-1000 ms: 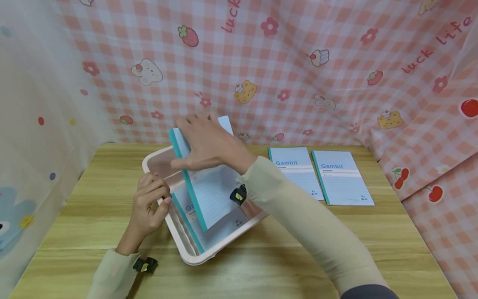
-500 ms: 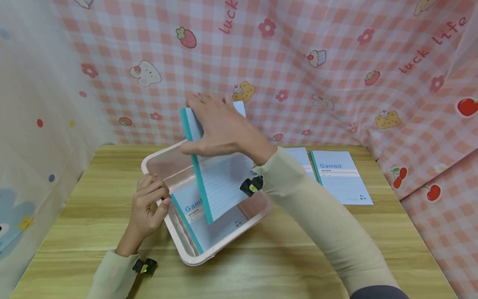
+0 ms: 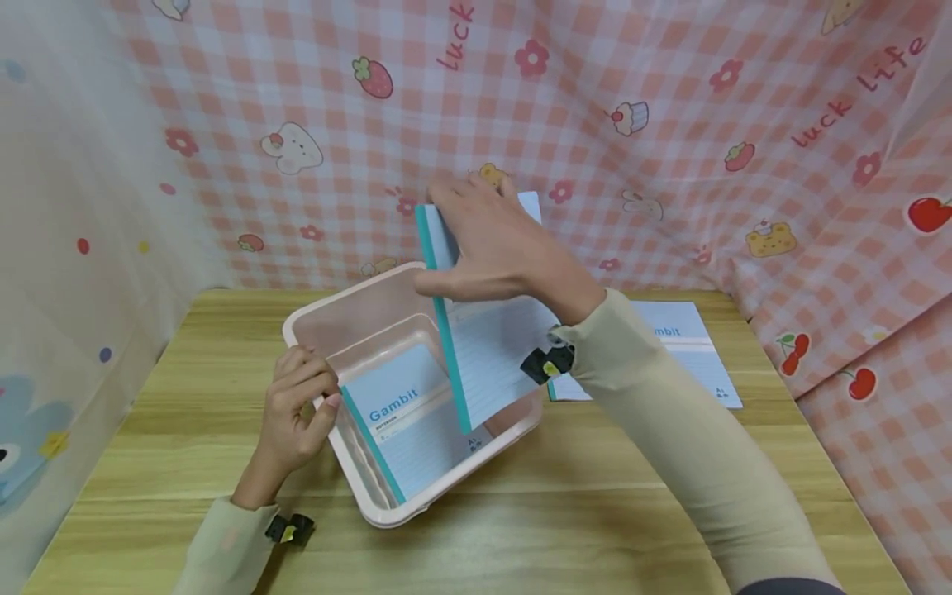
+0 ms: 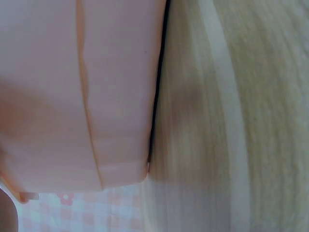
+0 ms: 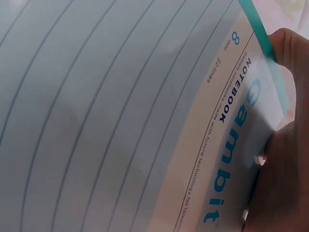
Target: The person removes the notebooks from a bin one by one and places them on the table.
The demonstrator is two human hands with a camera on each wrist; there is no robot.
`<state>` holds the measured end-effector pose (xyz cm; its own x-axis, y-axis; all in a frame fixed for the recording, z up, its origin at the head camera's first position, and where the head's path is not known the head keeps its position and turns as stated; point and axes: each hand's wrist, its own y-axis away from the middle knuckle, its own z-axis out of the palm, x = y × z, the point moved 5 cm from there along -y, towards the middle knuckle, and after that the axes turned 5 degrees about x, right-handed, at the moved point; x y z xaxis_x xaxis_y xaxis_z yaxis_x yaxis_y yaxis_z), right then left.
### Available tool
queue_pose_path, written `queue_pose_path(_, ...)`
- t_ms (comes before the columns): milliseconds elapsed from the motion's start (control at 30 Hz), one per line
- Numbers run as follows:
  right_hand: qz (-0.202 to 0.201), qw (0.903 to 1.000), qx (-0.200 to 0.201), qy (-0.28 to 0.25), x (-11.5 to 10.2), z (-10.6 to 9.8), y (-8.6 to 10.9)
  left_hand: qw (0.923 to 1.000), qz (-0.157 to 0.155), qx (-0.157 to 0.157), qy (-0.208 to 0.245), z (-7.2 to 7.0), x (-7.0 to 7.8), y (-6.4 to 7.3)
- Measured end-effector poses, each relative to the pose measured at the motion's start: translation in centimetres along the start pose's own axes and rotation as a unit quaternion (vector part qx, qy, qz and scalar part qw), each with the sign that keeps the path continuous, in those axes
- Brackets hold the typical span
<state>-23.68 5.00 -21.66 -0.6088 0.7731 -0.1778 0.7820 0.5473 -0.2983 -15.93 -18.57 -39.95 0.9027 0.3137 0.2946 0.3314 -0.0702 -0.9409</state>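
Note:
My right hand (image 3: pixel 494 244) grips a pale blue notebook (image 3: pixel 494 359) with a teal spine near its top, thumb by the spine. The notebook hangs tilted above the right side of a pink plastic basket (image 3: pixel 312 318). "Gambit" lettering on this notebook (image 5: pixel 145 96) fills the right wrist view. With curled fingers, my left hand (image 3: pixel 297 405) holds the basket's left rim. Inside the basket, another Gambit notebook (image 3: pixel 416 430) lies flat, partly hidden by the held one. The left wrist view shows the basket's outer wall (image 4: pixel 116 96).
A Gambit notebook (image 3: pixel 687 355) lies on the wooden table (image 3: pixel 632 496) at right, partly behind my right forearm. A corner of another notebook (image 3: pixel 568 388) shows beside it. A pink checked curtain (image 3: pixel 595 49) hangs behind the table.
My right hand has lifted the notebook and carried it to the right, uncovering more of the notebook inside the basket. My left hand stays on the rim.

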Motion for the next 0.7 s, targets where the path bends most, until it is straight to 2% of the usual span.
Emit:
queue_pose_path(200, 0.036, 0.9993, -0.009, -0.001, 3.4, 0.5, 1.4, 1.0000, 0.004, -0.004, 0.001, 0.2, 0.1, -0.1)
queue_pose_path(467, 0.080, 0.9965, -0.025, -0.006, 7.0, 1.3, 3.4, 1.0000, -0.004, 0.003, -0.007, -0.9, 0.8, 0.0)
queue_pose_path(700, 0.118, 0.9924, -0.031, 0.012, 10.6, 2.1, 6.4, 1.0000, -0.004, -0.003, 0.000, 0.0, 0.3, -0.2)
